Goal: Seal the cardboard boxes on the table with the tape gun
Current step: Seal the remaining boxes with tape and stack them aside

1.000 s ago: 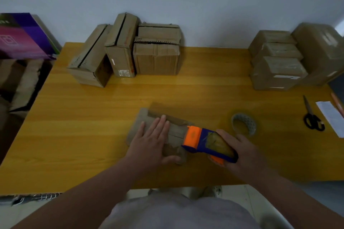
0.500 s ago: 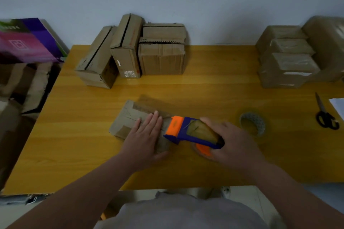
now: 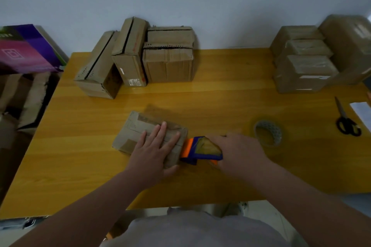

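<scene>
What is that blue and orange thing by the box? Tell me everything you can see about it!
It is the tape gun, which looks like plastic. It has a dark blue body, a bright orange front piece and a yellowish see-through middle, probably the tape. It sits low over the wooden table, with its orange end against the right end of the flat cardboard box. The right hand grips its back, hiding the handle.

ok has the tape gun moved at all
Yes. The tape gun has shifted left, away from the loose tape roll, which stayed put.
</scene>
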The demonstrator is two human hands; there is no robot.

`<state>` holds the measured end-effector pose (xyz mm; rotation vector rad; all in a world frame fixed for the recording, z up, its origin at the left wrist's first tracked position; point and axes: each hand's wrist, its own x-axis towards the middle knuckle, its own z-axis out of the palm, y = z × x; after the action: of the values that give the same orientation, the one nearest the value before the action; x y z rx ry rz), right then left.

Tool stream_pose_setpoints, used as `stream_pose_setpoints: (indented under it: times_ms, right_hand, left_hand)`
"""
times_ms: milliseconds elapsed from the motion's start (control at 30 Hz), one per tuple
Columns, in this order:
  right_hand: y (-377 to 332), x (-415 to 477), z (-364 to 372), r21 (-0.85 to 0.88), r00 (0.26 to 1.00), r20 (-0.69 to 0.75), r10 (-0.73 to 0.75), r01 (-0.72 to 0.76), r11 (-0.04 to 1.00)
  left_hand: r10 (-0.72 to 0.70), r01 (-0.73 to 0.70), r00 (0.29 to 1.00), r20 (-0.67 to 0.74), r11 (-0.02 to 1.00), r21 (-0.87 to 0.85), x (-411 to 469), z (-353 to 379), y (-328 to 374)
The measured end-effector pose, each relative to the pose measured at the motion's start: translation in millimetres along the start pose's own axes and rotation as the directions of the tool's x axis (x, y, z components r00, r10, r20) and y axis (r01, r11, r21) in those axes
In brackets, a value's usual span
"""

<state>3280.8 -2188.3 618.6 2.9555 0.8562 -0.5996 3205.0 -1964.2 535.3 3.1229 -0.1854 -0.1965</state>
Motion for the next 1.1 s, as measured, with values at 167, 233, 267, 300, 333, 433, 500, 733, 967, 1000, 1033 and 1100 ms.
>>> stream_pose_setpoints:
  times_ms: [167,233,267,300,333,433,500,733,967,1000,1033,1100]
  right_hand:
    - [-10.5,15.4,-11.6,-0.032,0.999,0.037,0.024,-0.023,0.999]
    - [-13.7,20.6,-11.8,-0.02,0.996,0.092,0.021,-0.019,1.0]
    - [-17.7,22.6,-9.9,-0.027,0.993,0.12,0.007,-0.004,1.0]
    - [-22.4,24.4,-7.6,-0.042,0.992,0.125,-0.008,0.013,0.999]
    - [-25.5,26.7,-5.9,-0.056,0.993,0.117,-0.016,0.023,0.998]
    - [-17.9,29.0,-7.5,0.026,0.986,0.16,0.042,-0.046,0.999]
    - [-1.0,24.7,-14.7,0.145,0.978,0.178,0.112,-0.139,0.98]
    - [32.9,3.2,-31.7,0.546,0.939,-0.009,0.343,-0.283,0.788]
    - [33.2,-3.0,-12.9,0.731,0.885,-0.007,0.466,-0.313,0.606]
    - [36.1,-3.0,-11.4,0.769,0.88,0.014,0.474,-0.312,0.558]
    - [38.1,-3.8,-11.1,0.814,0.878,0.054,0.475,-0.314,0.488]
    - [41.9,-5.6,-11.9,0.883,0.869,0.146,0.473,-0.33,0.333]
  left_hand:
    - [-0.019,0.018,0.999,0.038,0.999,0.033,2.2,-3.3,2.4]
    - [-0.027,0.025,0.996,0.084,0.999,0.034,2.0,-7.1,3.7]
    - [-0.018,0.015,0.996,0.082,0.999,0.029,2.1,-7.9,4.5]
    - [-0.002,0.001,0.998,0.071,1.0,0.018,2.2,-8.1,4.7]
    - [0.009,-0.009,0.998,0.063,1.0,0.004,2.7,-8.4,4.1]
    - [0.05,-0.047,0.996,0.075,0.998,-0.041,2.5,-7.0,-0.7]
    - [0.068,-0.063,0.992,0.105,0.997,-0.048,3.3,-10.4,-2.0]
    - [0.073,-0.041,0.986,0.152,0.978,-0.203,2.7,-30.7,7.7]
    - [-0.353,0.367,0.925,0.14,0.925,-0.093,26.0,-22.0,37.5]
    - [-0.349,0.363,0.926,0.146,0.928,-0.082,27.5,-21.8,37.9]
    - [-0.332,0.346,0.93,0.155,0.936,-0.071,28.8,-22.1,36.7]
    - [-0.266,0.277,0.947,0.179,0.96,-0.038,31.6,-25.0,30.5]
